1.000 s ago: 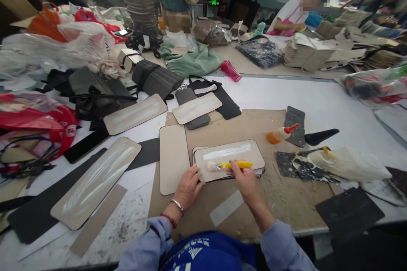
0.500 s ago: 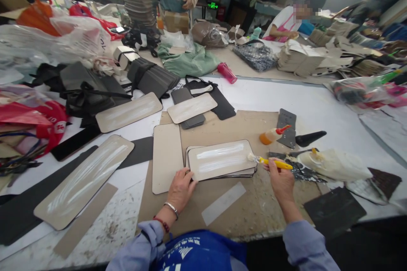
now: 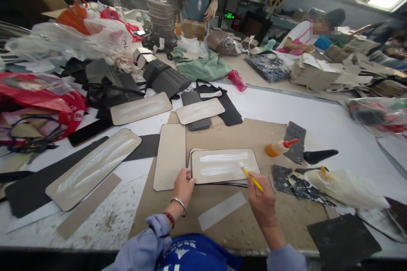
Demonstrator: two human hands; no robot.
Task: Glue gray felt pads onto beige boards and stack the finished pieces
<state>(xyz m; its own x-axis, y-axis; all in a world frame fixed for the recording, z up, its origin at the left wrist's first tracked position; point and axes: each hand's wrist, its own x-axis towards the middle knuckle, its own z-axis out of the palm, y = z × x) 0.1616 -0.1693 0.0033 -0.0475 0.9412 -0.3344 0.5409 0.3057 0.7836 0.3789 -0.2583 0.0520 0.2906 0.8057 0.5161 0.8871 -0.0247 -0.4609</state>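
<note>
My right hand [image 3: 263, 201] is closed round the yellow handle of a glue brush [image 3: 254, 178]. The brush's whitish bristles rest on the right part of a beige rounded panel [image 3: 224, 164], which bears two white streaks of glue. This panel tops a small stack on a brown board [image 3: 241, 135]. At the stack's lower left corner, my left hand [image 3: 184, 187] grips the panel's edge with thumb and fingers; part of that grip is hidden. A plain beige panel [image 3: 170, 156] lies just left of the stack. Below it is a pale translucent strip [image 3: 222, 211].
An orange-filled bottle [image 3: 280, 148] with a red nozzle and a glue-smeared container [image 3: 343, 184] lie to the right. More streaked panels [image 3: 95, 169] are on the left and behind. Bags [image 3: 38, 101] crowd the left side. Two other people work across the table.
The brush has moved left along the panel, from its right edge inward, and its handle now points more towards me. My left hand stays at the panel's corner. The camera view has shifted.
</note>
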